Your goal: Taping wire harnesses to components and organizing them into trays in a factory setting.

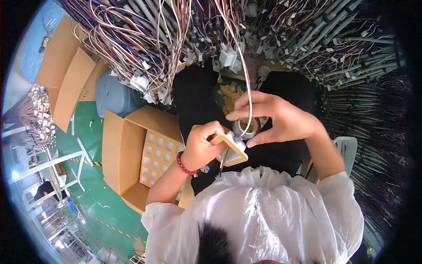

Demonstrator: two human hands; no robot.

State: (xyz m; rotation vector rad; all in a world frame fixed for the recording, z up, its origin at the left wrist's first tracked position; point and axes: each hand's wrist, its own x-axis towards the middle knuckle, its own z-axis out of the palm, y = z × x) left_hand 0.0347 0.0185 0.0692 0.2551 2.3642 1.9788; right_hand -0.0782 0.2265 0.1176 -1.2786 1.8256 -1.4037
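Observation:
My left hand (203,147) grips a flat tan wooden block (233,148) with a small white connector on it, held over my lap. My right hand (273,118) pinches a roll of tape (247,128) just right of the block, fingers curled around it. A thin white wire (249,79) runs from the hanging bundle above down to the tape and block. A red bead bracelet (182,165) sits on my left wrist.
Dense bundles of coloured wires with white connectors (145,53) hang ahead, and grey sleeved cables (347,48) spread to the right. An open cardboard box with a grid insert (156,154) stands at my left on the green floor. More cardboard (66,70) leans further left.

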